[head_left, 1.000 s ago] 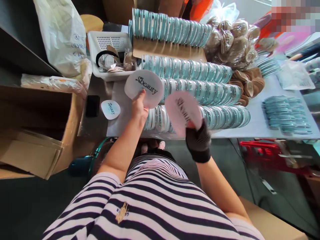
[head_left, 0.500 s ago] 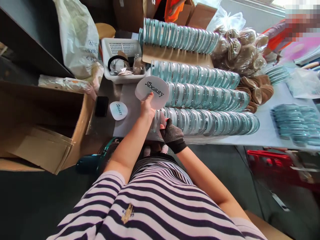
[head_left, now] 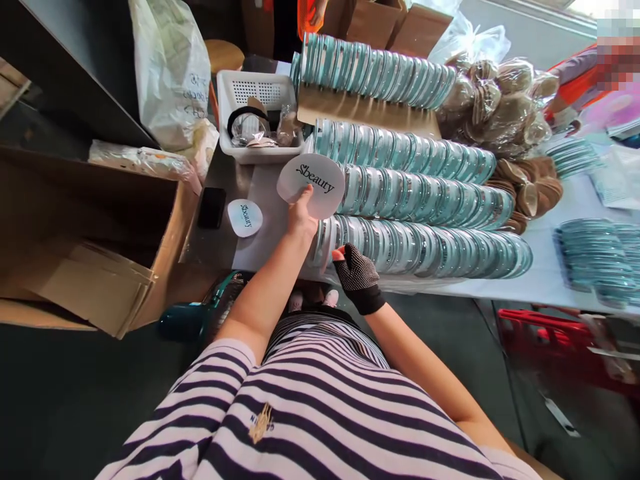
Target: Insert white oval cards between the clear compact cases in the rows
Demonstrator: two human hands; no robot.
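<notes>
My left hand (head_left: 303,215) grips a white rounded disc (head_left: 327,197) printed "beauty", its thumb over the printed face. Just to its right, my right hand (head_left: 354,267) wears a dark dotted fingerless glove. Its fingers are curled closed by the near end of the front row of round glass-like discs (head_left: 425,248); anything inside them is hidden. Two more rows, a middle row (head_left: 430,193) and one behind it (head_left: 405,148), stand on edge beyond. On the table to the left lies a smaller-looking white "beauty" piece (head_left: 245,218).
A white basket (head_left: 233,150) with wrapped items stands behind, beside a further row of discs (head_left: 375,70). A black phone-like object (head_left: 211,207) lies at left, near an open carton (head_left: 165,267). Brown pads (head_left: 500,100) in plastic and stacked discs (head_left: 590,257) occupy the right. Co-workers' orange clothing shows behind.
My right hand has drawn back slightly toward me, away from the front row. My left hand still holds the white disc. The whole view has shifted a little.
</notes>
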